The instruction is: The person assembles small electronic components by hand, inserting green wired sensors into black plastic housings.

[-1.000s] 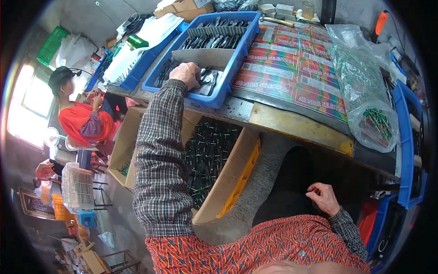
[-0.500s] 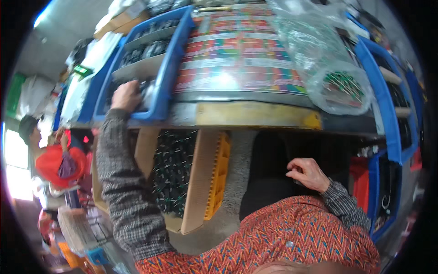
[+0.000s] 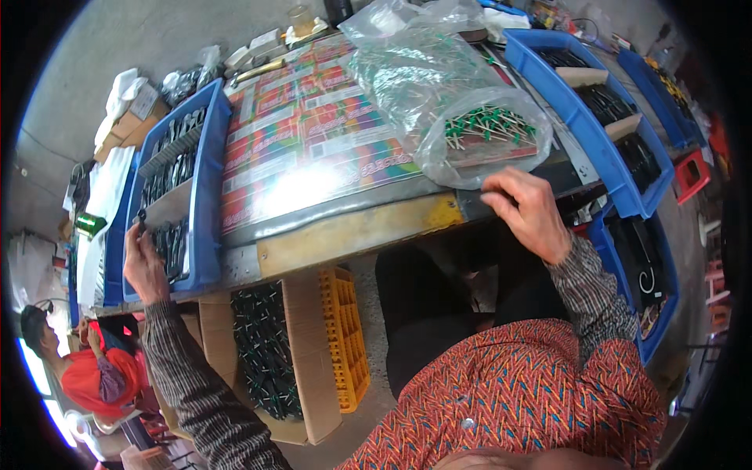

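Observation:
My left hand (image 3: 146, 265) is at the near compartment of the left blue bin (image 3: 205, 188), pinching a small black part (image 3: 142, 216) upright between its fingertips. Dark pieces of a similar look lie in that bin's compartments. By the table's front edge hovers my right hand (image 3: 531, 213), its bent fingers and thumb apart, with nothing visible in it. Just beyond that hand lies a clear plastic bag (image 3: 439, 157), its mouth toward me. Many thin pale sticks with green ends (image 3: 489, 125) show inside it.
Colourful printed sheets cover the tabletop (image 3: 313, 149). A blue divided bin (image 3: 583, 129) of black parts stands at the right. Below the table are an open carton (image 3: 301, 352) of dark parts and a yellow crate (image 3: 345, 341). A person in red (image 3: 98, 384) sits at the far left.
My left hand has come up out of the bin with a small black part. My right hand has risen from my lap toward the bag. The view has turned to the right.

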Tool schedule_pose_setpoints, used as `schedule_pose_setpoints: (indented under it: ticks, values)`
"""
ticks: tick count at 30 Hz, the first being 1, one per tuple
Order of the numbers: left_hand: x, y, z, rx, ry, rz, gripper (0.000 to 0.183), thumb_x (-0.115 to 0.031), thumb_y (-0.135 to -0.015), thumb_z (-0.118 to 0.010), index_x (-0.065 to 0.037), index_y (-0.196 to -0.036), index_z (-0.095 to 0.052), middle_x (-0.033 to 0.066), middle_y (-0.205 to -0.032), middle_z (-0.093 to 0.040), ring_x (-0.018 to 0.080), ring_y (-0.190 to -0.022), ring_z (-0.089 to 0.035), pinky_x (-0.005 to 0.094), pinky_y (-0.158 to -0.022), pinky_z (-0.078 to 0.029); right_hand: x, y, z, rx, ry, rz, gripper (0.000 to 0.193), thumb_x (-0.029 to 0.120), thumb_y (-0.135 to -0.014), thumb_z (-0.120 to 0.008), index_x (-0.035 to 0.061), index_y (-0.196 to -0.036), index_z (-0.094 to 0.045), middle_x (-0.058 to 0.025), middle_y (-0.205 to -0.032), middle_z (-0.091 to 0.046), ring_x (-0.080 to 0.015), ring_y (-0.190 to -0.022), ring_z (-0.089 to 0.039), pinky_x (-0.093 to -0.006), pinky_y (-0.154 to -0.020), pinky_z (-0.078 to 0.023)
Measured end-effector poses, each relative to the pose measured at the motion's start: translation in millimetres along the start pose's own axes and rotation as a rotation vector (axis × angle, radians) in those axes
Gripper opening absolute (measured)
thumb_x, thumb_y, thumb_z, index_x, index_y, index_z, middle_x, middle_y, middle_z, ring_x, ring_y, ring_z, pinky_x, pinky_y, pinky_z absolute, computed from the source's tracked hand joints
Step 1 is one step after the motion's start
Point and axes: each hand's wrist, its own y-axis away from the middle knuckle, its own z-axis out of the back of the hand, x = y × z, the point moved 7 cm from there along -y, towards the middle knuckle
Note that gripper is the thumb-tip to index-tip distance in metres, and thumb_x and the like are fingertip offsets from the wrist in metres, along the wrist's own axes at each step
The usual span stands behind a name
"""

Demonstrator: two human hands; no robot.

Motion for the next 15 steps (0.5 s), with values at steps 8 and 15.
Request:
schedule_pose_setpoints:
  ticks: [8, 15]
  values:
    - [-64, 57, 8, -0.042, 0.554, -0.004, 0.019, -0.017, -0.100, -0.046, -0.004, -0.107, -0.058, -0.0074, -0.066, -0.041, -0.0011, -0.053, -0.031, 0.0164, -0.045, -0.022, -54, -24, 21, -0.176, 0.247, -0.043, 0.012, 0.010, -0.080, -0.064, 0.0008, -0.087, -0.060, -0.0127, -0.083, -0.057, -0.0313, -0.077, -0.059, -0.0392, -0.068, -0.046]
    - [-109, 122, -9, 0.076, 0.794, 0.261, 0.016, -0.019, -0.098, -0.051, -0.007, -0.105, -0.058, -0.0075, -0.071, -0.047, -0.0011, -0.056, -0.036, 0.0148, -0.046, -0.026, -78, -43, 4, -0.140, 0.435, -0.055, 0.011, 0.011, -0.076, -0.066, 0.0029, -0.084, -0.064, -0.0122, -0.086, -0.055, -0.0312, -0.086, -0.057, -0.0417, -0.074, -0.047]
